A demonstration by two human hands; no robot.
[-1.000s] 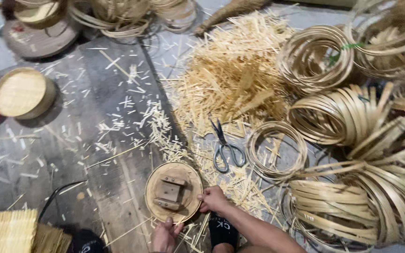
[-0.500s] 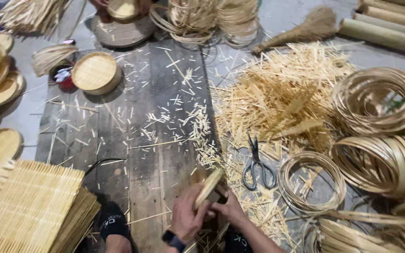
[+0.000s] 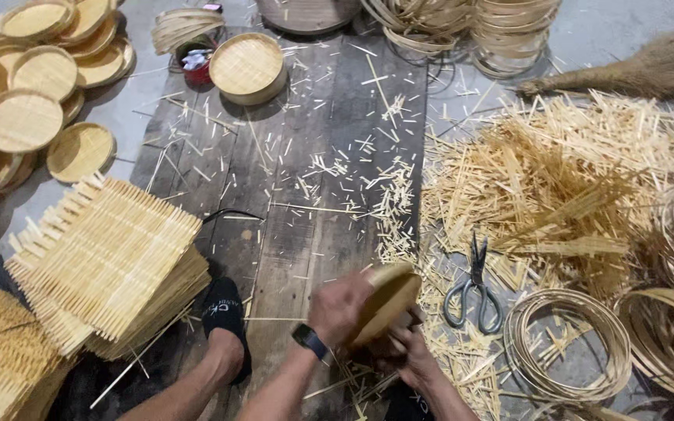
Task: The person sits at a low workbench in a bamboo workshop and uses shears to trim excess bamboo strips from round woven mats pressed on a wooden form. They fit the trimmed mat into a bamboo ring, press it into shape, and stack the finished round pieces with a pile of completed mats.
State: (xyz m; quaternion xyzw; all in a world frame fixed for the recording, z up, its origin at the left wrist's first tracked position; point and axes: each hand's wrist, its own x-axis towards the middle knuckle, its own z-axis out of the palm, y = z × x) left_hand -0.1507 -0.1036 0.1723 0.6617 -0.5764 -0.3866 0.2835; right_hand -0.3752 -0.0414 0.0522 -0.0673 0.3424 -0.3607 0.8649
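Observation:
A small round bamboo tray (image 3: 388, 300) stands tilted on edge over the dark wooden boards, held between both hands. My left hand (image 3: 338, 306), with a dark watch on its wrist, grips the tray's upper left rim. My right hand (image 3: 411, 355) holds it from below on the right side, partly hidden by the tray. Grey scissors (image 3: 473, 292) lie just to the right among bamboo offcuts. My foot in a black sock (image 3: 224, 312) rests to the left.
Stacks of woven bamboo mats (image 3: 107, 261) lie at the left. Finished round trays (image 3: 21, 117) pile up at far left, another (image 3: 247, 66) at the top. A heap of bamboo slivers (image 3: 555, 179), coiled bamboo rings (image 3: 567, 343) and a broom (image 3: 626, 70) fill the right.
The round tray lay flat on the boards, underside up; both hands have lifted it and turned it on edge. The view has swung left, bringing the mats and tray stacks in.

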